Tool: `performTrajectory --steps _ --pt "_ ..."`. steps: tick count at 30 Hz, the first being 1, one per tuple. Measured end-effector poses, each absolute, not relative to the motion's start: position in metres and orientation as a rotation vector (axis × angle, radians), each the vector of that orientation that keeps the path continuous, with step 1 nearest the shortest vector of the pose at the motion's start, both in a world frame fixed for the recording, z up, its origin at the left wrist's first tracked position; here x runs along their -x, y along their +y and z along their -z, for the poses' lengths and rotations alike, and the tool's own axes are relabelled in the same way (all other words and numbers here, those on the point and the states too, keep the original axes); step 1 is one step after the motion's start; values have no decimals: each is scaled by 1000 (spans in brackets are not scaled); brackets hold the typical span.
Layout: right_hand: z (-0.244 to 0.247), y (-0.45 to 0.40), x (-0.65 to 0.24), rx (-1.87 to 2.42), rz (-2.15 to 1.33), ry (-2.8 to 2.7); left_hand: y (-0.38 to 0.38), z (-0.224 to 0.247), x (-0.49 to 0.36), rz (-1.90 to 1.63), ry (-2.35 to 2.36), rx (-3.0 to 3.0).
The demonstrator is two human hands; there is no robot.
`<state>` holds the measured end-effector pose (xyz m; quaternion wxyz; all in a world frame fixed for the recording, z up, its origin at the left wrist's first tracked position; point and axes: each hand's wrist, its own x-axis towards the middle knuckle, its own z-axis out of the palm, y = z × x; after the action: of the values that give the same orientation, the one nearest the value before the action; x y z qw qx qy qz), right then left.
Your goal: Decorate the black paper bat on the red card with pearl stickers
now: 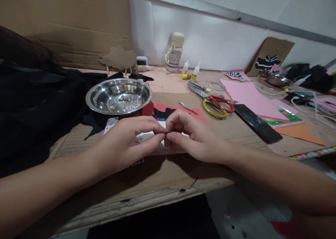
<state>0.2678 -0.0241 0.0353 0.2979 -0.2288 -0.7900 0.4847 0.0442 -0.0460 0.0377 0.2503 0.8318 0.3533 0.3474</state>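
My left hand (131, 137) and my right hand (190, 135) meet at the fingertips above a white sheet (157, 150). Both are pinched together; whatever lies between the fingertips is too small to make out. Behind them, partly covered, is a red sheet (198, 115) with a black shape (164, 112) and some glittery purple and teal bits. Small shiny pieces show on the white sheet beside my left thumb, and a row of small pale pieces lies under my left hand.
A steel bowl (119, 96) with small shiny pieces stands behind my left hand. Tweezers (188, 108), scissors (215, 106), a phone (258, 123) and pink sheets (253, 98) lie to the right. Glue bottles (195, 70) and a drinking bottle (174, 53) stand near the wall.
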Motion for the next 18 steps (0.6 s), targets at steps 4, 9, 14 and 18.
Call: performTrajectory --steps 4,9,14,18 --pt "-34 -23 -267 603 -1281 -2094 -45 -36 -44 -980 932 -2280" --pt "-34 -24 -268 611 -1262 -2117 -46 -36 -43 -941 938 -2307" --pt "-35 -25 -268 619 -1265 -2124 -47 -41 -45 -921 944 -2317" --pt "-36 -25 -267 630 -1257 -2127 -47 -41 -46 -899 990 -2313"
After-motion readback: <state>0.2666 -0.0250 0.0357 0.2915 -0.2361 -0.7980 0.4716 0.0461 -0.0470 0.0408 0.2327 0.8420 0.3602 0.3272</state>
